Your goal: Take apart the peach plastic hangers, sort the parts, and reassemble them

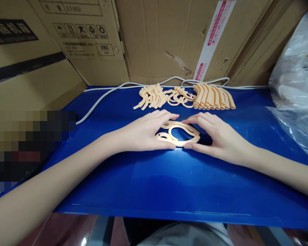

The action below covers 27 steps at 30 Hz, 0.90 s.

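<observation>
A cream plastic folding hanger, folded up with its curved hook in the middle, lies on the blue tabletop. My left hand closes on its left end, thumb along the near edge and fingers over the far side. At the right end, my right hand grips it the same way, thumb in front and fingertips behind. Parts of the hanger's ends are hidden by the fingers. Just beyond my hands lie loose curved pieces, several hooks and a neat row of hanger arms.
A white cable runs along the back of the table. Cardboard boxes stand behind and to the left. A clear plastic bag with white contents sits at the right. The table's near edge is close to my body.
</observation>
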Tool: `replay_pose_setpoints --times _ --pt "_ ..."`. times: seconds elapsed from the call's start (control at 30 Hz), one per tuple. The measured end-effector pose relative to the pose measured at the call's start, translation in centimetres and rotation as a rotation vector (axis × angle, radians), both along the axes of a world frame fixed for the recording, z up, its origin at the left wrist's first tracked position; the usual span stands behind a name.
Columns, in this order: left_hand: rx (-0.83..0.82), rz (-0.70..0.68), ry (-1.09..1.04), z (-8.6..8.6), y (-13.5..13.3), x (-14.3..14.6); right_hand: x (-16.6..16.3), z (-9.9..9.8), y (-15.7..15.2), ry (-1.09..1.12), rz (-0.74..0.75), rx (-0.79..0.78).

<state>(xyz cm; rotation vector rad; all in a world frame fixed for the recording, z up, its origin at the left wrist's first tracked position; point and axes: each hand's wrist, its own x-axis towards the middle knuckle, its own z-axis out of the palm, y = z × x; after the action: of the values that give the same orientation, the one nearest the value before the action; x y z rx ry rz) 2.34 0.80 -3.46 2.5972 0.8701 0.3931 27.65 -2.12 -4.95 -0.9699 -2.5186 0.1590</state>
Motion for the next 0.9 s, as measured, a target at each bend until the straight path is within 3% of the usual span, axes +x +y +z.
replay_pose_setpoints --times 0.3,0.6,0.77,0.9 --pt "-0.059 0.011 0.074 1.4 0.3 -1.0 -0.1 0.1 0.0 -0.010 -0.024 -0.013" --pt "-0.038 0.126 0.266 3.1 3.0 -4.5 0.0 -0.2 0.1 -0.144 0.031 0.047" --pt "-0.065 0.230 0.330 3.4 3.7 -5.5 0.1 -0.1 0.1 -0.177 0.049 0.072" --pt "-0.052 0.223 0.337 3.3 3.7 -5.7 0.1 -0.1 0.2 -0.193 0.049 0.082"
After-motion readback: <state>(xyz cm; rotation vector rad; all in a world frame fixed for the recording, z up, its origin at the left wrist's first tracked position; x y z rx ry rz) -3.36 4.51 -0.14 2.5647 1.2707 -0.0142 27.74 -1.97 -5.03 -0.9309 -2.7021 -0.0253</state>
